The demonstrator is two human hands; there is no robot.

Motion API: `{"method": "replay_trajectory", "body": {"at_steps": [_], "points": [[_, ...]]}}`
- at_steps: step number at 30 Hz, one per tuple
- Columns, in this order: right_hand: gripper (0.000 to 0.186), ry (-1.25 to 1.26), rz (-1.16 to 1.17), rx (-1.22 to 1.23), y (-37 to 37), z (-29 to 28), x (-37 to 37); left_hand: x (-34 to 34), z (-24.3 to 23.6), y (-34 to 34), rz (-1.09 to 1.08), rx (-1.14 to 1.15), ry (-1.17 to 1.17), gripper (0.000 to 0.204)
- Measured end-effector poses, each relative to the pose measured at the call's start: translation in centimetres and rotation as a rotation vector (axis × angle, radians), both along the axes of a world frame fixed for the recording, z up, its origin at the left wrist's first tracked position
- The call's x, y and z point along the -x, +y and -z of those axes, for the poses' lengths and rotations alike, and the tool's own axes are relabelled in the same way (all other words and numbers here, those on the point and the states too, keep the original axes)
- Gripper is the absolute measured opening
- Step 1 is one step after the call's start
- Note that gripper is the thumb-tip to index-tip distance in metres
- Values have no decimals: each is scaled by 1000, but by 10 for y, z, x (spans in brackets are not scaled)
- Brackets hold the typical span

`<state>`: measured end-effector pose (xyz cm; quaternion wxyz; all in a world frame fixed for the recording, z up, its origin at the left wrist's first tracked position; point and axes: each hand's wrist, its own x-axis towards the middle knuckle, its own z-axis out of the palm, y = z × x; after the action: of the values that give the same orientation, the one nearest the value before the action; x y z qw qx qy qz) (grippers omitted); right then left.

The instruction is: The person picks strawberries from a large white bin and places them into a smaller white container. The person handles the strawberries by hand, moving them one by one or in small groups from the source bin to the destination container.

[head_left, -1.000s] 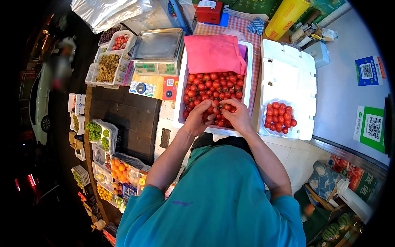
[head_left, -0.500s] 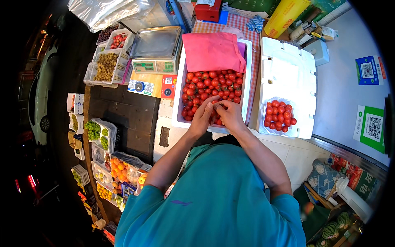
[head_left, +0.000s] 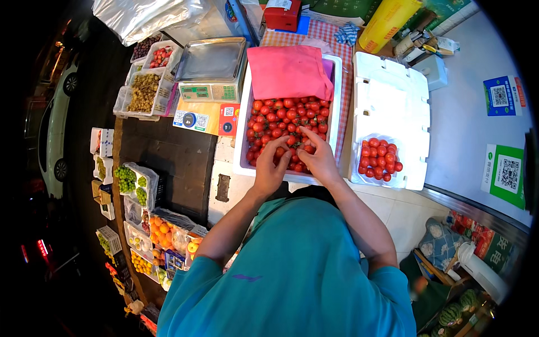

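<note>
A white foam box [head_left: 242,140] holds many red cherry tomatoes [head_left: 286,115], with a pink cloth [head_left: 289,70] over its far part. Both hands are low among the tomatoes at the box's near side. My left hand [head_left: 272,160] has its index finger and thumb apart, fingertips touching the fruit. My right hand [head_left: 315,157] has the index finger stretched forward and the thumb lower, beside a tomato. A clear punnet of tomatoes [head_left: 379,160] rests on a white foam lid [head_left: 393,101] to the right.
A steel scale [head_left: 209,70] is left of the box. Fruit trays [head_left: 143,92] line the left side. A yellow roll [head_left: 387,25], red device [head_left: 282,14] and checked cloth [head_left: 346,90] are farther back. Watermelons [head_left: 452,314] sit at lower right.
My hands came together over the tomatoes half a second ago and have since moved apart, their fingers spreading. The punnet and pink cloth stay in place.
</note>
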<state>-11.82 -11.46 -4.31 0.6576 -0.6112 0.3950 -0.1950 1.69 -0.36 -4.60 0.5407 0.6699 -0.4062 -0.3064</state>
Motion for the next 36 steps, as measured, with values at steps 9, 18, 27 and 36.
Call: {"method": "replay_trajectory", "body": {"at_steps": [9,18,27,36], "points": [[41,-402,55,-805,-20,-20,34,6,-16,-28,-82,-181,1192,60],[34,-333,633,-508,-31,-87,143,106,-63,-84,124,-256,1139,63],[54,-337,896,-200,-41,-72,210,181,-70,-116,308,-241,774,54],[35,-316,906,-14,-47,-71,225,105,-47,-74,-14,-131,638,25]]}}
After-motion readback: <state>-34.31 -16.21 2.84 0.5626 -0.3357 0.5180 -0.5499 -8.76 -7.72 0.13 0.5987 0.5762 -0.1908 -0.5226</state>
